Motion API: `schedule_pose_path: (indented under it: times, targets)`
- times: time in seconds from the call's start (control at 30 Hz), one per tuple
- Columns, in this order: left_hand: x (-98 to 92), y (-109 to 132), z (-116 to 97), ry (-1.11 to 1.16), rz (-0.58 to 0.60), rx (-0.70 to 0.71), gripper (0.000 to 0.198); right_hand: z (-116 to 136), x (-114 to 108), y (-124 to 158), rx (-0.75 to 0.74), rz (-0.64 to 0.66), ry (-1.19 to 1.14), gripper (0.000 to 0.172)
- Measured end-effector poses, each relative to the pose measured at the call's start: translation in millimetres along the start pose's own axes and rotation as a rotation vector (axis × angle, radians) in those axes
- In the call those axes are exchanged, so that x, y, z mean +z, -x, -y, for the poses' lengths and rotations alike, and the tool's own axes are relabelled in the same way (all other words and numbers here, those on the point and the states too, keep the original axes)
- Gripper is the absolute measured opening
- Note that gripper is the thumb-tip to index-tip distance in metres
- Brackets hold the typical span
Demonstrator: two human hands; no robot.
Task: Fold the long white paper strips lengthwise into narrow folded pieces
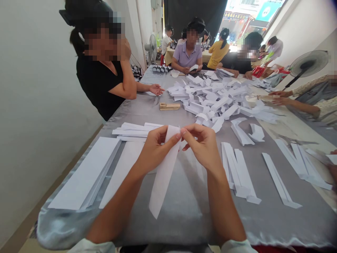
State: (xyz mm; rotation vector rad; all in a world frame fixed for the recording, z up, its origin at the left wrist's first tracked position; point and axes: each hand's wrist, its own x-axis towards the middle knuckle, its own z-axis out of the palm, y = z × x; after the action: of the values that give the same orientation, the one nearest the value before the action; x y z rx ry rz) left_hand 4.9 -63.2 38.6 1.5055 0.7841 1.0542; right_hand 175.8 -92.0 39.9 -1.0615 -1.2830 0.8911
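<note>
Both hands meet over the middle of the table around one long white paper strip [165, 175]. My left hand [156, 147] is closed on the strip near its upper end, thumb across the front. At the strip's top edge, my right hand [201, 142] pinches the paper between thumb and fingers. The strip's lower end hangs down toward me, tilted to the left. Left of my hands lie a stack of flat white paper sheets [86, 168] and another sheet [122, 168]. Behind them rest several narrow folded strips [131, 133]. Folded paper strips [239, 172] lie to the right.
A large heap of folded white papers [210, 95] covers the far middle of the grey tablecloth [168, 232]. A wooden block [170, 106] sits before it. Co-workers are around the table; one person's hand [157, 89] rests at the left. A fan [309, 63] stands at right.
</note>
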Motion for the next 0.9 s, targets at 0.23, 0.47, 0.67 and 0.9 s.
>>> schedule_pose_path:
  times: [0.23,0.47,0.67,0.9]
  targets:
    - [-1.3,-2,3,-0.043,-0.014,0.008,0.034,-2,1,1,0.007,-0.007,0.022,0.028]
    - [-14.5,-2,-4,-0.131,-0.006,0.007,0.037,-6,0,1,0.03,0.029,0.064,0.032]
    - [-18.2,-4,0,-0.037,-0.021,0.046,0.035,-6,0,1,0.048,0.057,0.024,0.034]
    - [-19.1,-8,5,0.107,-0.07,-0.02,0.04,-8,1,0,0.024,0.041,-0.024,0.033]
